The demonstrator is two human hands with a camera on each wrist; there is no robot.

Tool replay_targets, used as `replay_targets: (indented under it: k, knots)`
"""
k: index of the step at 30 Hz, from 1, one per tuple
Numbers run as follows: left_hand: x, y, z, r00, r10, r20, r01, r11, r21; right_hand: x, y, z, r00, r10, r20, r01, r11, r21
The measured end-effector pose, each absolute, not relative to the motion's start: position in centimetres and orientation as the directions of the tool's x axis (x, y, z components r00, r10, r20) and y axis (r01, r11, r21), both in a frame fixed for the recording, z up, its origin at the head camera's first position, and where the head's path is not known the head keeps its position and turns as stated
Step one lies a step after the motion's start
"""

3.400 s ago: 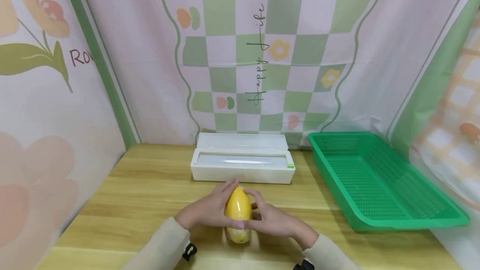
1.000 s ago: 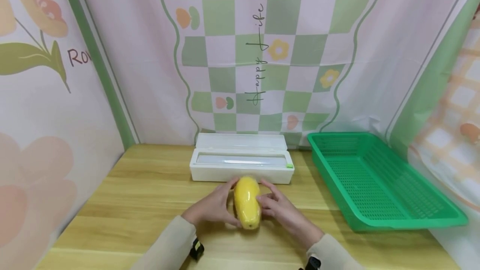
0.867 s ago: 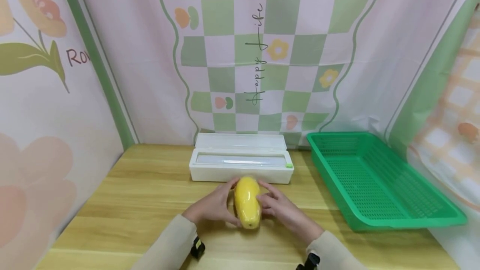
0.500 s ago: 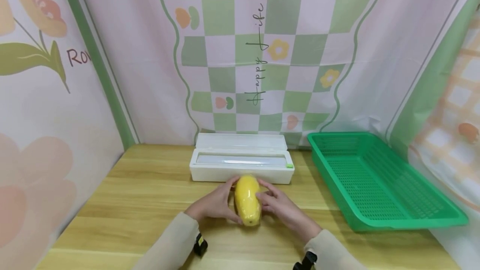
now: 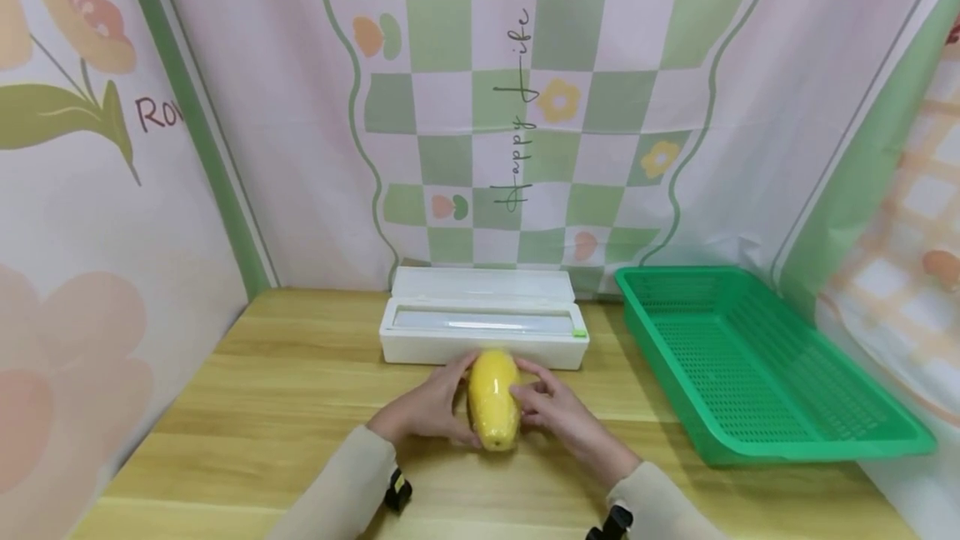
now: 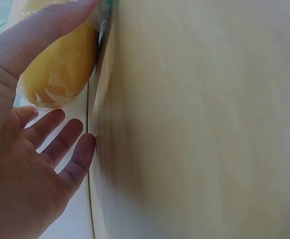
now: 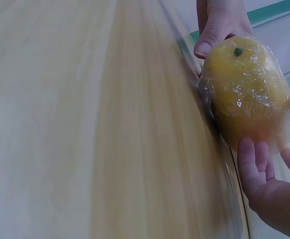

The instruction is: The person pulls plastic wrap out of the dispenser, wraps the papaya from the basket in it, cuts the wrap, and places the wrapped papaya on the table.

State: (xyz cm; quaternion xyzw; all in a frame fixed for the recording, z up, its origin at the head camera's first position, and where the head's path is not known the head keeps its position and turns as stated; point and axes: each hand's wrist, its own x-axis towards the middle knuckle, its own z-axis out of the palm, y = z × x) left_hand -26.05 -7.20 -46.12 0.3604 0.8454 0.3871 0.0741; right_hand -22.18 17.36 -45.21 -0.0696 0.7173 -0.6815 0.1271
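Observation:
A yellow oblong fruit [image 5: 494,407] in clear plastic film stands between my two hands, close in front of the white box. Its film looks creased and shiny in the right wrist view, where a small green spot marks one end of the fruit [image 7: 249,89]. My left hand [image 5: 427,407] holds the left side, index finger at the far end and thumb near the front; in the left wrist view its other fingers [image 6: 67,142] are spread below the fruit. From the right, my right hand [image 5: 558,415] grips it with bent fingers against its side.
Behind the fruit is a white film dispenser box [image 5: 480,348], lid raised, a roll inside and a green slider [image 5: 579,332] at its right end. A green plastic basket [image 5: 675,382] stands at the right on the wooden table [image 5: 300,407]. Patterned curtains hang at the back and sides.
Since the oldest frame the fruit has been turned and moved slightly right and toward the box, and my thumbs have come apart. Over the last second it has shifted only slightly away from me.

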Motion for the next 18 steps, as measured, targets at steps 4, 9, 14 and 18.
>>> replay_targets:
  k: [4,9,14,18]
  knots:
    - [-25.8,-7.5,-46.1,-0.742,0.653,0.154,0.548,0.458,0.700,-22.2,17.5,-45.4,-0.957,-0.276,-0.086,0.071,0.065,-0.995]
    - [-25.7,-7.9,-45.8,-0.745,0.654,0.127,0.532,0.469,0.705,-22.0,18.0,-45.4,-0.958,-0.274,-0.082,0.062,0.081,-0.995]
    - [-25.6,-7.9,-45.6,-0.728,0.675,0.116,0.520,0.435,0.735,-21.9,18.3,-45.3,-0.954,-0.283,-0.099,0.081,0.076,-0.994]
    - [-25.5,-7.8,-45.6,-0.723,0.681,0.116,0.521,0.428,0.738,-21.9,18.4,-45.3,-0.951,-0.287,-0.112,0.088,0.094,-0.992]
